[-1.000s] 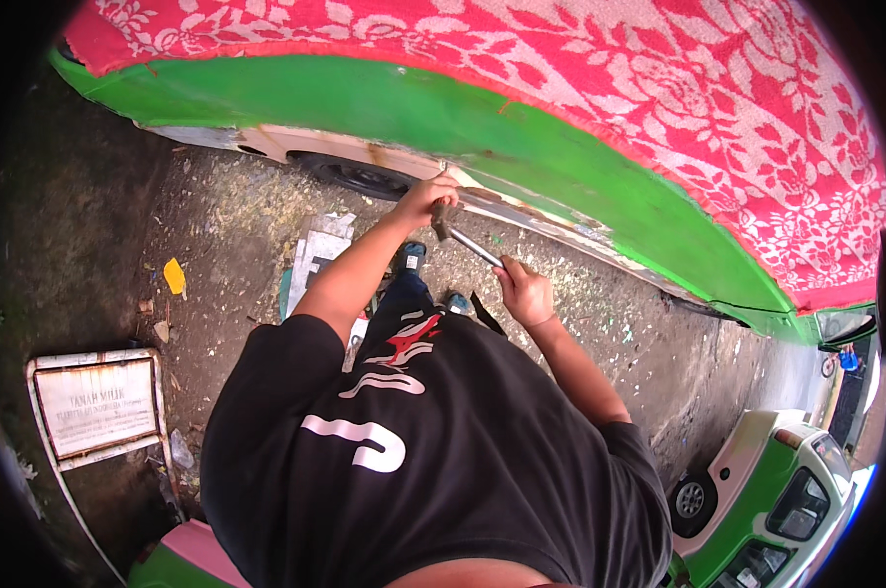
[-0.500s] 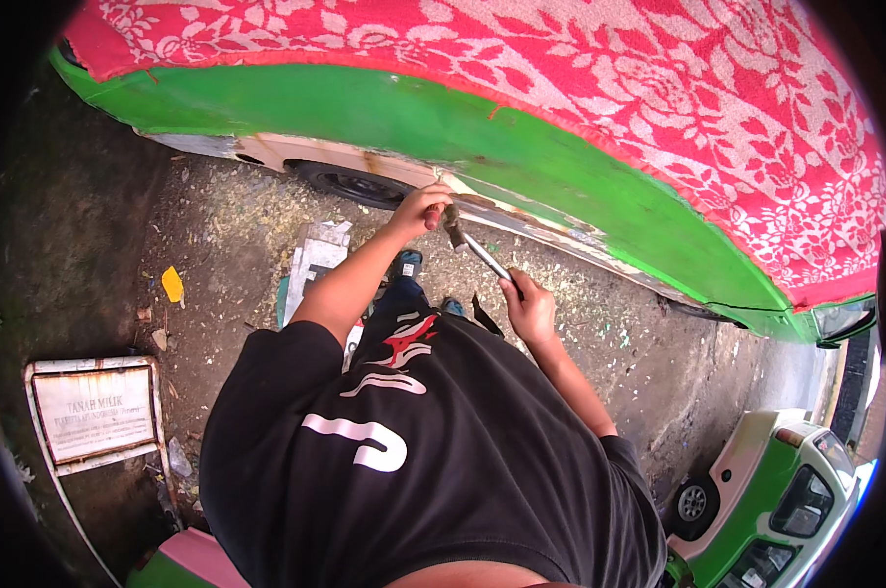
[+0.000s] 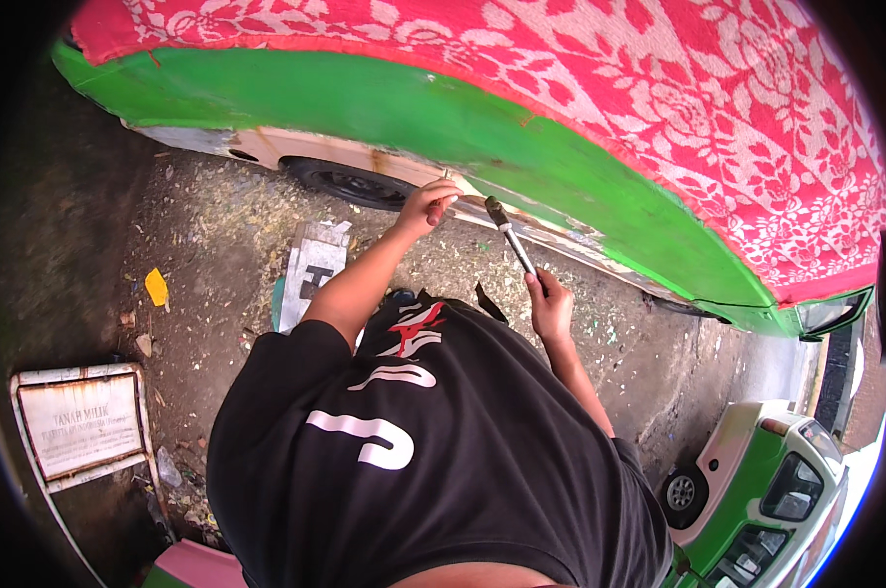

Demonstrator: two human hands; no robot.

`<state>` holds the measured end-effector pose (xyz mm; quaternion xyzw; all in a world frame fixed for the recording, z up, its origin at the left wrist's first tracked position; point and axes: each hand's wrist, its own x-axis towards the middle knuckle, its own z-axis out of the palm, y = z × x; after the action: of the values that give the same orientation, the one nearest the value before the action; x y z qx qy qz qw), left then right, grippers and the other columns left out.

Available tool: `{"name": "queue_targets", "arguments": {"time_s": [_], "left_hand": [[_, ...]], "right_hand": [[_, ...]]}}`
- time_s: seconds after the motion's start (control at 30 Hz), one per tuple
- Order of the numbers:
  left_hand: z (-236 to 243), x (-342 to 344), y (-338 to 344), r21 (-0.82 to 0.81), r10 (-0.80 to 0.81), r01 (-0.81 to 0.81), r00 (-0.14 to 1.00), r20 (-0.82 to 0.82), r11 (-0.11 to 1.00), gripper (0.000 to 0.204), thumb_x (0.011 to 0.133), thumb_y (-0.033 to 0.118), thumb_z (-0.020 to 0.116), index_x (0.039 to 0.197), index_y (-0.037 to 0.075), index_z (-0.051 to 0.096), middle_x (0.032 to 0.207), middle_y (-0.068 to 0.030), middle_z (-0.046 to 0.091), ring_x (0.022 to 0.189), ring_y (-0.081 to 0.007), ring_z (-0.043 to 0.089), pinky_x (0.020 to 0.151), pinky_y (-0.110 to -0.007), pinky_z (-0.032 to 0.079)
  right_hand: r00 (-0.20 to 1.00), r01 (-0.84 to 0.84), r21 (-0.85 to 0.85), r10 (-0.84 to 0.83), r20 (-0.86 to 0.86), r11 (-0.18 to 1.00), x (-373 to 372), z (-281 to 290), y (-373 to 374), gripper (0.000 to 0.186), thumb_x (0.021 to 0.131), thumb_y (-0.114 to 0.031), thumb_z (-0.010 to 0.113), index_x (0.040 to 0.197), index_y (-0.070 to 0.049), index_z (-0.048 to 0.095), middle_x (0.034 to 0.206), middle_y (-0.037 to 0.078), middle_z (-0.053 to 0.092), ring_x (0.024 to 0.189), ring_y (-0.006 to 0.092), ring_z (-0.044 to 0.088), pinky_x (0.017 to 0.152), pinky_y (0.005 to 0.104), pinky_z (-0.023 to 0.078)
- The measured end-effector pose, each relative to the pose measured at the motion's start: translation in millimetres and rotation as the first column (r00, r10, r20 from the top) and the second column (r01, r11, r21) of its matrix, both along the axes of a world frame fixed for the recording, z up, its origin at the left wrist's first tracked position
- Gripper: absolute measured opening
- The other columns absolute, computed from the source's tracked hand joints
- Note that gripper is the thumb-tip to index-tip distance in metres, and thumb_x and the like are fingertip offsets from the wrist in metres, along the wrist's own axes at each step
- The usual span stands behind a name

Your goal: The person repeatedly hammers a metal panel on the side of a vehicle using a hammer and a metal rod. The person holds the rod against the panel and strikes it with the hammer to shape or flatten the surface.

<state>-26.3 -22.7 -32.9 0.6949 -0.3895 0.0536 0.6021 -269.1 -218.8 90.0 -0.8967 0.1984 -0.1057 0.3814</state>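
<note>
Two grips: right hand [image 3: 551, 308] closed on hammer [image 3: 515, 245]; left hand [image 3: 421, 210] wrapped around red-handled tool [image 3: 436, 211], partly hidden, tip too small to make out.

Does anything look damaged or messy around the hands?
Yes: the cloth-draped green vehicle has a patchy lower side with brown stains, perhaps rust, unlike the green above. Pale flakes litter the ground nearby.
</note>
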Motion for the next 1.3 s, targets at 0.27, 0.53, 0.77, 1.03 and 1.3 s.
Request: {"name": "queue_targets", "arguments": {"time_s": [0.27,0.53,0.77,1.03,1.3], "left_hand": [[-9,2,3,-0.001,-0.068,0.069,0.986,-0.152,0.998,0.025,0.084,-0.006,0.068,0.107,0.004,0.07,0.109,-0.0103,0.068,0.103,-0.0246,0.066,0.092,-0.032,0.052],[-15,10,18,0.099,-0.11,0.12,0.988,-0.106,0.988,0.022,0.087,0.0,0.067,0.109,0.007,0.068,0.114,-0.0113,0.066,0.102,-0.0265,0.066,0.088,-0.034,0.053],[9,12,27,0.237,-0.001,0.022,0.996,-0.088,0.971,0.016,0.091,0.019,0.067,0.102,0.009,0.062,0.089,-0.013,0.066,0.078,-0.0315,0.066,0.067,-0.037,0.052],[5,12,32,0.15,0.051,-0.032,0.991,-0.124,0.988,0.008,0.094,0.013,0.063,0.097,0.007,0.058,0.069,-0.0127,0.06,0.06,-0.0256,0.058,0.058,-0.035,0.045],[6,13,30,0.086,0.028,-0.013,0.984,-0.175,0.996,0.009,0.094,0.013,0.063,0.096,0.005,0.058,0.069,-0.0142,0.06,0.06,-0.0269,0.058,0.057,-0.035,0.045]], "right_hand": [[0.995,0.084,-0.022,-0.085,-0.055,0.996,3,13,28,0.033,0.092,-0.031,0.07,0.105,-0.001,0.07,0.065,0.014,0.064,0.056,0.0204,0.061,0.056,0.0339,0.047],[0.985,0.135,-0.073,-0.142,-0.094,0.988,8,16,62,0.032,0.091,-0.031,0.071,0.106,-0.002,0.071,0.066,0.015,0.064,0.057,0.0228,0.063,0.057,0.0342,0.048],[0.965,0.241,-0.018,-0.242,-0.098,0.97,7,10,71,0.035,0.092,-0.029,0.07,0.108,0.001,0.069,0.065,0.013,0.063,0.058,0.0168,0.061,0.058,0.0327,0.047],[0.974,0.213,-0.046,-0.216,-0.065,0.976,23,20,66,0.033,0.091,-0.029,0.07,0.108,0.001,0.07,0.068,0.014,0.065,0.061,0.0184,0.061,0.061,0.0325,0.048],[0.977,0.179,-0.042,-0.182,-0.113,0.983,32,19,60,0.033,0.091,-0.029,0.07,0.106,0.0,0.071,0.067,0.013,0.064,0.059,0.0184,0.059,0.059,0.0331,0.046]]}}
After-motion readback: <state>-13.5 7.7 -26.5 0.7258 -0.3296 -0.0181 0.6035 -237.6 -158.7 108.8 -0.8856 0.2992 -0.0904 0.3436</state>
